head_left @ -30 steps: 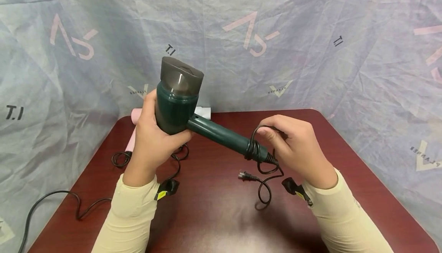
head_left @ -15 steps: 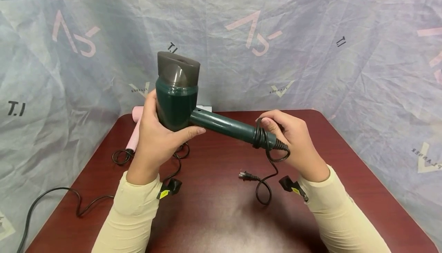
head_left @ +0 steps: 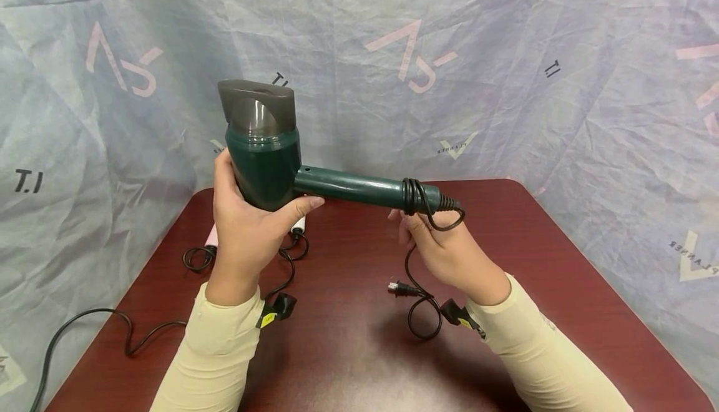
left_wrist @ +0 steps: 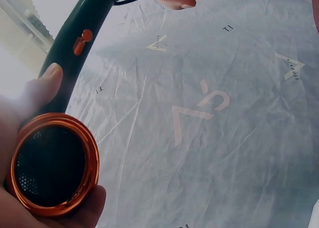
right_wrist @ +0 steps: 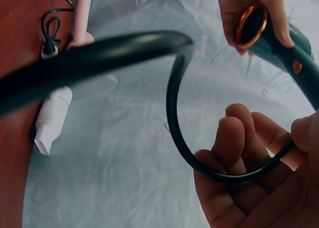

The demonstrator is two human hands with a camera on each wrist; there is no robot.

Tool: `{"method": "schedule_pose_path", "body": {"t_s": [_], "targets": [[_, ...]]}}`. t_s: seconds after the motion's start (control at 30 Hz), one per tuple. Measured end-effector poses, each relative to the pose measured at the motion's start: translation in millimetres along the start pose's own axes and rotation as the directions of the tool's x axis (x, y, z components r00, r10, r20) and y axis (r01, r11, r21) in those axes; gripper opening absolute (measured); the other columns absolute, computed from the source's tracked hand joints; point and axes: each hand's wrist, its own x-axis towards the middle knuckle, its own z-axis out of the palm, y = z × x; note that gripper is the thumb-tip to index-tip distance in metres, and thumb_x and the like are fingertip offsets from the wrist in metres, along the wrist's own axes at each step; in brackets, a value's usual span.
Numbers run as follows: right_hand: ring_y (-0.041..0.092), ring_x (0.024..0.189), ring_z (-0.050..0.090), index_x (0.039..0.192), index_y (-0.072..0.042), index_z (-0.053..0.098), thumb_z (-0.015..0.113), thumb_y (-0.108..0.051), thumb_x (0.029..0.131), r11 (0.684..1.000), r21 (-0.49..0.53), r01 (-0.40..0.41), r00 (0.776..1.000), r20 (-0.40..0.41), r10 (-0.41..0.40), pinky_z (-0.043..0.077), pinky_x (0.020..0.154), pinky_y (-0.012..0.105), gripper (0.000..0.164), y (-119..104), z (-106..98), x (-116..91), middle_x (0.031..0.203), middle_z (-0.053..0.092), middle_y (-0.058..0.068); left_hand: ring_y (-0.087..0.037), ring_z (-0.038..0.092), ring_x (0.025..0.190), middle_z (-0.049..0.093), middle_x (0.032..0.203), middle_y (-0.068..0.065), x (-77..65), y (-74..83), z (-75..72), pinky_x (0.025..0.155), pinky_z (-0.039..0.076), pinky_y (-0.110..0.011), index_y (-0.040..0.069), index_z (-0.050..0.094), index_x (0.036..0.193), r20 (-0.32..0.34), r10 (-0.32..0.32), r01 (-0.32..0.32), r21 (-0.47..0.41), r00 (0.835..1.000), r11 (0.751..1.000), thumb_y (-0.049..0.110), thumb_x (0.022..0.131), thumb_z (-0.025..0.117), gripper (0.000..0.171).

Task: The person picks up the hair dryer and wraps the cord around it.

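A dark green hair dryer (head_left: 264,168) with a smoky nozzle (head_left: 261,112) pointing up is held above the table. My left hand (head_left: 241,240) grips its body from below, thumb against the handle. In the left wrist view, the orange ring (left_wrist: 92,158) around the rear grille and the orange switch (left_wrist: 79,44) show. Black power cord (head_left: 412,196) is wound several times around the handle's end. Under that end my right hand (head_left: 449,253) pinches the cord, which crosses its curled fingers (right_wrist: 232,138) in the right wrist view. The plug (head_left: 400,288) hangs lower.
A pink hair dryer (right_wrist: 81,16) and a white hair dryer (right_wrist: 54,116) lie on the table behind the left hand, mostly hidden in the head view. A black cord (head_left: 126,331) runs off the left edge of the dark red table (head_left: 348,337). Grey fabric (head_left: 359,87) surrounds it.
The green hair dryer has shifted left and its handle has swung up closer to level. My right hand has moved from above the handle's end to below it, carrying the cord.
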Motion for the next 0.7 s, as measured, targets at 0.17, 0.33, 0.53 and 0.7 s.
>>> {"method": "schedule_pose_path", "body": {"t_s": [0.17,0.33,0.53,0.7], "targets": [[0.007,0.070,0.061,0.093,-0.021,0.061,0.045,-0.020,0.112,0.997,-0.074,-0.006,0.999,0.043,0.010,0.055,0.068,0.024,0.025,-6.7,8.1,-1.3,0.076,0.060,-0.007,-0.026,0.059,0.114,0.062,0.128,-0.010,-0.5,-0.7,0.9,0.094,0.052,-0.031,0.007,0.047,0.142,-0.030,0.023,-0.023,0.003,0.999,1.000,-0.011,0.059,0.094,0.096],[0.003,0.058,0.053,0.087,-0.024,0.055,0.042,-0.030,0.112,0.982,-0.179,-0.053,0.994,0.090,0.070,0.049,0.056,0.022,0.029,-15.9,13.3,-6.3,0.071,0.057,-0.011,-0.025,0.058,0.112,0.062,0.125,-0.008,-1.3,-0.3,2.0,0.094,0.050,-0.031,0.009,0.047,0.141,-0.065,0.027,-0.025,0.031,0.998,0.999,-0.008,0.059,0.096,0.097],[-0.001,0.056,0.052,0.085,-0.024,0.056,0.046,-0.028,0.111,0.978,-0.208,-0.022,0.993,0.108,0.045,0.046,0.053,0.021,0.028,-26.9,14.0,-9.6,0.069,0.058,-0.013,-0.022,0.059,0.112,0.063,0.123,-0.007,-1.6,1.7,2.4,0.095,0.049,-0.029,0.010,0.047,0.141,-0.086,0.014,-0.007,0.080,0.996,0.997,-0.005,0.060,0.097,0.096],[-0.003,0.059,0.053,0.094,-0.021,0.056,0.049,-0.025,0.111,0.987,-0.158,-0.006,0.990,0.141,0.029,0.047,0.056,0.020,0.018,-34.2,13.5,-13.1,0.071,0.057,-0.013,-0.018,0.059,0.113,0.063,0.124,-0.006,-0.7,1.8,2.0,0.098,0.047,-0.028,0.012,0.046,0.143,-0.114,-0.005,0.019,0.126,0.994,0.992,-0.001,0.061,0.098,0.098]]}}
